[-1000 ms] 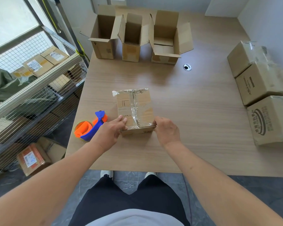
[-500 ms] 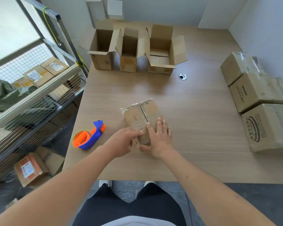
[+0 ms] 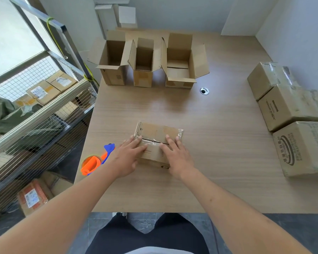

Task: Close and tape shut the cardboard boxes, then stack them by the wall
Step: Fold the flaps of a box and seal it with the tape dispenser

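A small taped cardboard box (image 3: 159, 132) lies on the wooden table (image 3: 218, 143), its clear tape seam running left to right. My left hand (image 3: 128, 157) lies flat on the box's left half, fingers straight. My right hand (image 3: 175, 155) rests flat on its right half in the same way. An orange and blue tape dispenser (image 3: 95, 160) sits on the table just left of my left wrist. Three open boxes (image 3: 145, 61) stand in a row at the table's far side, flaps up.
Three taped boxes (image 3: 290, 116) lie along the right wall. A cable hole (image 3: 204, 90) sits in the table past the open boxes. A metal wire shelf (image 3: 35, 114) holding parcels runs along the table's left edge.
The small box has been turned a quarter turn, so its tape seam runs sideways. Both hands moved from its near end onto its top and now lie flat.
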`<state>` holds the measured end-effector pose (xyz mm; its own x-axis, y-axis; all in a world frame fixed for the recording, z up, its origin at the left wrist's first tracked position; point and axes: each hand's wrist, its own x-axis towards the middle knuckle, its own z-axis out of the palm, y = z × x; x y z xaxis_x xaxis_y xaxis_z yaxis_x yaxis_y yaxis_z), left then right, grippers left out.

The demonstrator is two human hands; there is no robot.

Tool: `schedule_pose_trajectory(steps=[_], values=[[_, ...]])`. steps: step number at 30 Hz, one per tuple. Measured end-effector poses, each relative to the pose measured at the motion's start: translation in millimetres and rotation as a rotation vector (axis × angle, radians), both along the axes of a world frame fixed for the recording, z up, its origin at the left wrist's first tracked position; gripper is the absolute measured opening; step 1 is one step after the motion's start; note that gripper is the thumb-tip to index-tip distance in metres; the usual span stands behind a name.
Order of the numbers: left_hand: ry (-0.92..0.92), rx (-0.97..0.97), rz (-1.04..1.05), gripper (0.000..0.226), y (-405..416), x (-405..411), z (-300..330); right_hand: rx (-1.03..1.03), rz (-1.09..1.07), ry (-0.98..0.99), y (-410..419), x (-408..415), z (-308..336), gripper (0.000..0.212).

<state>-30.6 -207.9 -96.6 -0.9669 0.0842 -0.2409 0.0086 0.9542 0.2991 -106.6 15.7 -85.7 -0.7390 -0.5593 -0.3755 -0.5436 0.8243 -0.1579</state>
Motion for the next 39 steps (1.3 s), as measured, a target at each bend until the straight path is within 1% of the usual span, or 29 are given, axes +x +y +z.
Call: schedule_pose_trajectory(steps=[4, 6, 9, 11, 15, 17, 19, 20, 22, 24, 27, 29, 32, 34, 37, 39], values=[[0.061, 0.005, -0.044, 0.064, -8, 9, 0, -0.008, -0.030, 0.082, 1, -19, 13, 0.076], [0.094, 0.002, -0.069, 0.070, -12, 12, -1, -0.006, -0.019, 0.115, -1, -26, 15, 0.073], [0.123, 0.037, -0.093, 0.070, -17, 12, -10, -0.029, -0.022, 0.118, -5, -32, 12, 0.069], [0.176, 0.063, -0.098, 0.069, -18, 10, -17, -0.045, -0.027, 0.131, -7, -34, 10, 0.065], [0.239, 0.053, -0.067, 0.068, -14, 6, -26, -0.046, -0.008, 0.148, -5, -37, 6, 0.064], [0.303, 0.063, -0.040, 0.066, -7, 5, -31, -0.031, 0.008, 0.132, -4, -39, 5, 0.070], [0.360, 0.066, -0.015, 0.063, -1, 4, -35, -0.003, 0.022, 0.120, -7, -37, 4, 0.082], [0.378, 0.067, -0.004, 0.063, 1, 3, -36, 0.027, 0.031, 0.105, -11, -35, 2, 0.092], [0.384, 0.067, 0.013, 0.066, 4, 2, -34, 0.107, 0.026, 0.046, -22, -27, -3, 0.118], [0.382, 0.056, 0.012, 0.069, 4, 0, -32, 0.139, -0.032, 0.016, -36, -20, -6, 0.135], [0.358, 0.036, -0.011, 0.072, 1, -3, -26, 0.131, -0.108, 0.025, -50, -16, -12, 0.141], [0.343, 0.034, -0.015, 0.073, 1, -6, -22, 0.128, -0.109, 0.047, -50, -14, -15, 0.140], [0.342, 0.036, -0.048, 0.073, 2, -10, -17, 0.110, -0.084, 0.099, -49, -13, -20, 0.121], [0.327, 0.042, -0.064, 0.072, -1, -13, -15, 0.111, -0.076, 0.110, -49, -12, -20, 0.114], [0.311, 0.063, -0.094, 0.068, -8, -16, -14, 0.113, -0.060, 0.107, -47, -12, -22, 0.111], [0.302, 0.072, -0.113, 0.065, -11, -19, -12, 0.107, -0.059, 0.103, -45, -12, -24, 0.115]])
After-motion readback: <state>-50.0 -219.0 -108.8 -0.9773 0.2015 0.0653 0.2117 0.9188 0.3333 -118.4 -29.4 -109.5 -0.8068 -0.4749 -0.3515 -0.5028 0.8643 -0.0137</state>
